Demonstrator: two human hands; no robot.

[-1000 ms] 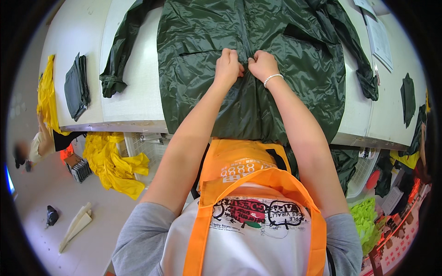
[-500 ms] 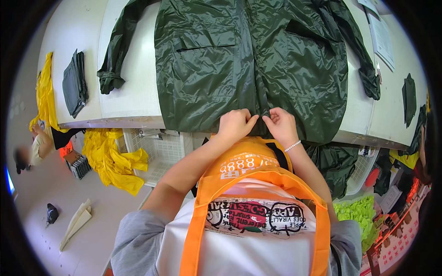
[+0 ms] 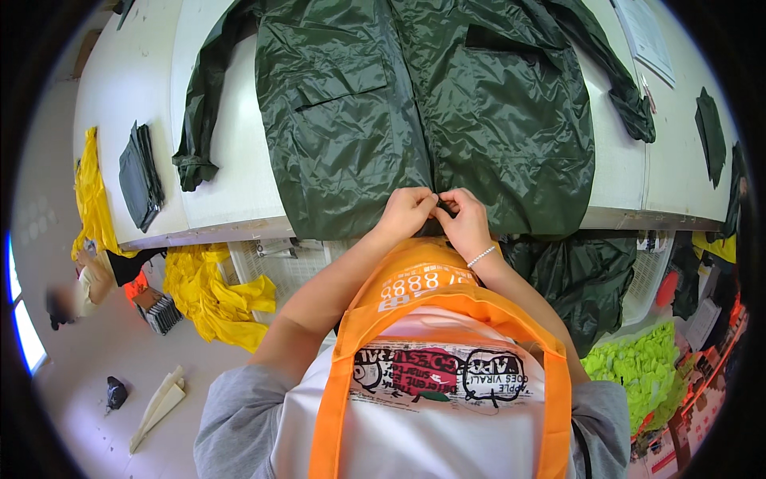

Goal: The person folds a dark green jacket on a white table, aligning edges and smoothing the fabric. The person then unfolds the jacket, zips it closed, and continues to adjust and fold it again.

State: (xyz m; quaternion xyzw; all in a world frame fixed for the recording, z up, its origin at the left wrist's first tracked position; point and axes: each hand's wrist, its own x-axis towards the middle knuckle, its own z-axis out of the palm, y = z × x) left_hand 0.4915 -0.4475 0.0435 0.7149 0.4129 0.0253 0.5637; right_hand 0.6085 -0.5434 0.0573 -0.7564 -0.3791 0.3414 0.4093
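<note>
Dark-green raincoat (image 3: 487,120), spread front-up on the white table (image 3: 238,180), has its near hem pinched at the front opening by the left hand (image 3: 408,211) and right hand (image 3: 468,225), newly drawn together, apparently bringing both front edges level.

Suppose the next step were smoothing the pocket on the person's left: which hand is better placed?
Probably the left hand: it is nearer that pocket, with the right hand farther across. Both meet low on the coat.
</note>
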